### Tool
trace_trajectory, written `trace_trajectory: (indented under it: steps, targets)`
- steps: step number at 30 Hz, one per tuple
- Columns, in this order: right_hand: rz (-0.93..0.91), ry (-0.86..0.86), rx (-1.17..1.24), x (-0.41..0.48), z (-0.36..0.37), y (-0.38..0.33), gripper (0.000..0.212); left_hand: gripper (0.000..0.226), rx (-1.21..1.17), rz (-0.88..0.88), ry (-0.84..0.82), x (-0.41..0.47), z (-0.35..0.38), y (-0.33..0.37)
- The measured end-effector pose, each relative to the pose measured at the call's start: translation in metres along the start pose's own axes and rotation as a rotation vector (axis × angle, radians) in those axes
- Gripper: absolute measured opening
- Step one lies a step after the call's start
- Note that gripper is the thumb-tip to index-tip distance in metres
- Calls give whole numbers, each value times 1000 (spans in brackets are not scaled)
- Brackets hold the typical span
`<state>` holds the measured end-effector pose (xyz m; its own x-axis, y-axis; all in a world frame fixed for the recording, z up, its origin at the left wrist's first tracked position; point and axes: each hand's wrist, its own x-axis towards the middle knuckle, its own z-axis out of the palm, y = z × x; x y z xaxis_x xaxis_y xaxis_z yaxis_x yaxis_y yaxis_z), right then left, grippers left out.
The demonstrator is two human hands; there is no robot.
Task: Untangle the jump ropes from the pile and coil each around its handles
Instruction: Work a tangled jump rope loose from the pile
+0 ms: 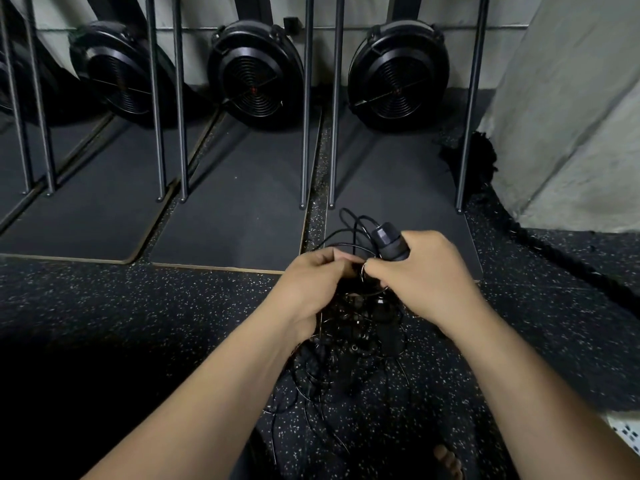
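A: What's the largest thing around you?

B: The speckled rubber floor (104,306). It runs wide open to my left. Ahead, it ends at the front edges of dark mats (239,209) laid side by side, with narrow strips of floor between them. A pale concrete pillar (571,116) closes off my right.

A: And behind the mats?

B: Black fan wheels (256,74) stand against the wall, and thin metal posts (306,98) rise from the mats in front of them. A thick black rope (557,254) lies along the foot of the pillar.

A: Where are the jump ropes?

B: The pile of jump ropes (346,355) lies on the floor between my forearms, just short of the right-hand mat's front edge. Thin black loops spill from it toward me.

A: And your hands?

B: Both are over the far end of the pile, almost touching. My right hand (429,275) is wrapped round a black handle (389,244), which sticks out of my fist, up and away from me. My left hand (311,282) has its fingers (332,254) curled in, pinching a cord (362,271) right beside my right thumb. More loops arch over the mat beyond my knuckles.
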<state>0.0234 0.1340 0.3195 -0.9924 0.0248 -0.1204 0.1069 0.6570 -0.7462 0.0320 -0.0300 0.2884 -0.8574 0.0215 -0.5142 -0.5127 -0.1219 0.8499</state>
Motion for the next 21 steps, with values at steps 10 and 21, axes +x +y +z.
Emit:
trace_trajectory:
  steps: [10,21]
  targets:
    - [40,-71,237,2,-3,6,27,25,-203,-98,-135,9,-14,6]
    - [140,-25,379,-5,6,4,11,20,83,340,-4,13,-14,1]
